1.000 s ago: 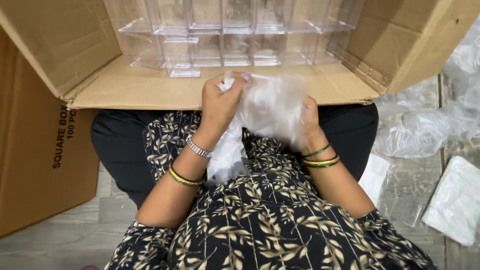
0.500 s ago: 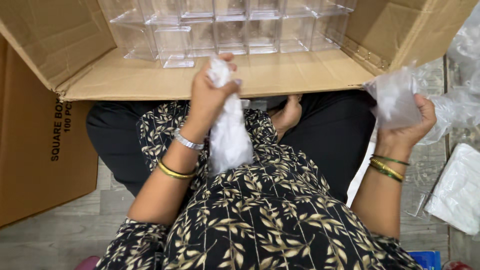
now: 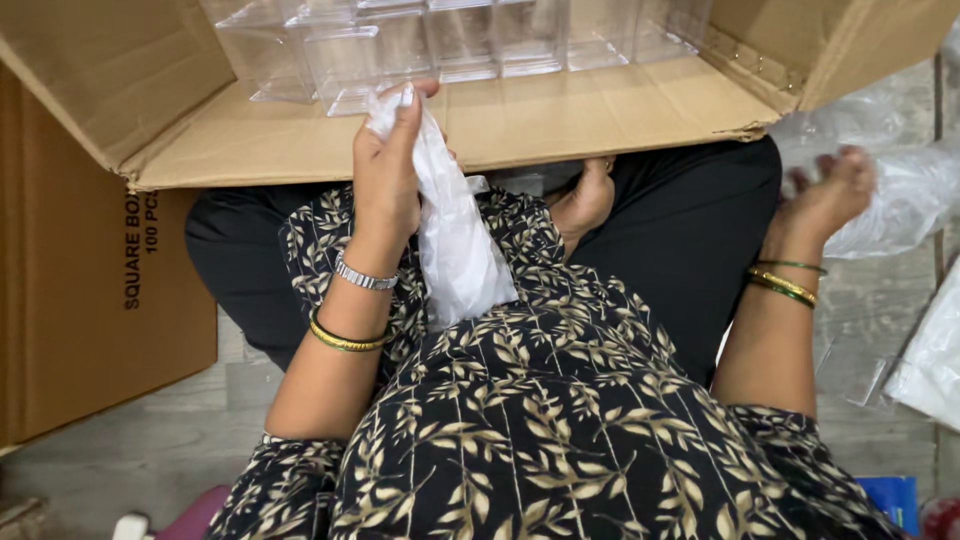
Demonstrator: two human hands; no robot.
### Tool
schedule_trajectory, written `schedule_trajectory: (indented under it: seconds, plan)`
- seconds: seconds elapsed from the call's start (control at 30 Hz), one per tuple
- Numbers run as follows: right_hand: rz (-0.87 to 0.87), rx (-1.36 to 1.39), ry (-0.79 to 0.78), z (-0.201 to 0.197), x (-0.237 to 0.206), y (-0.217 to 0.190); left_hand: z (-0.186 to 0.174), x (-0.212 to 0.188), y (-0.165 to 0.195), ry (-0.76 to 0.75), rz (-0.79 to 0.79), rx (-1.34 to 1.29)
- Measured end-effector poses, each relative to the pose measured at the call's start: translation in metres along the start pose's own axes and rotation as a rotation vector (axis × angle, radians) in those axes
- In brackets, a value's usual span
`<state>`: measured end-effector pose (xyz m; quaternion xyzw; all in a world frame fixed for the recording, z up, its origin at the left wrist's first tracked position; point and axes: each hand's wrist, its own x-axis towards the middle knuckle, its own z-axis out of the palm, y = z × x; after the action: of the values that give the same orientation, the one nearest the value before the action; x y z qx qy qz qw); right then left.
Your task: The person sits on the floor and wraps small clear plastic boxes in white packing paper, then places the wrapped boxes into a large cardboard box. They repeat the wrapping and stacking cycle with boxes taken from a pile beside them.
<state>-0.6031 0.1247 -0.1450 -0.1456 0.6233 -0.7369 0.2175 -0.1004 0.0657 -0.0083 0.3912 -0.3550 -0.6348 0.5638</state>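
**A:** What do you hold now, and where is it?

**B:** My left hand is closed around a white plastic bag. I pinch its top end between my thumb and my fingers, and the rest hangs down over my lap, toward 6 o'clock. The top of the bag is just at the near flap of the cardboard box, which lies open at 12 o'clock.

**A:** And the other hand?

**B:** My right hand is far out at 3 o'clock, with the fingers loosely spread. It rests at the heap of clear plastic wrap on the floor. I cannot tell if it grips something or only touches it.

**A:** What is in the box?

**B:** Rows of clear plastic containers, square ones, standing close together at the far side.

**A:** How do you handle the bag well?

**B:** I think the bag is thin and slippery, so I should keep the pinch firm near its mouth and not squeeze the middle. I judge it better to bring the right hand back to take the other edge, because one hand alone cannot open such a film. Also I should keep it away from the containers; they look light and could tip if the bag drags on them.
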Motion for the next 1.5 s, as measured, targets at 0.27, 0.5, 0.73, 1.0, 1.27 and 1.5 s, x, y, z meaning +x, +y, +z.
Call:
schedule_trajectory:
  seconds: [0.27, 0.5, 0.73, 1.0, 1.27, 1.5]
  plan:
    - [-0.537, -0.021, -0.409, 0.107, -0.138, -0.083, 0.008, -0.014, 0.013, -0.05, 0.099, -0.09]
    - [-0.08, 0.014, -1.303, 0.213, -0.268, -0.109, 0.016, -0.027, 0.027, -0.056, 0.103, -0.076]
    - [0.144, 0.047, -1.296, 0.239, -0.277, -0.113, -0.045, -0.032, 0.039, 0.108, 0.177, 0.056]
    - [0.153, -0.033, -1.324, 0.258, -0.3, -0.082, -0.065, -0.028, 0.033, 0.138, 0.134, 0.007]
    - [0.348, 0.001, -1.293, 0.31, -0.301, -0.081, -0.092, -0.007, 0.043, -0.108, -0.089, -0.385]
    - [0.515, 0.154, -1.322, 0.359, -0.251, -0.088, -0.141, 0.061, 0.042, 0.0, -0.004, 0.044]
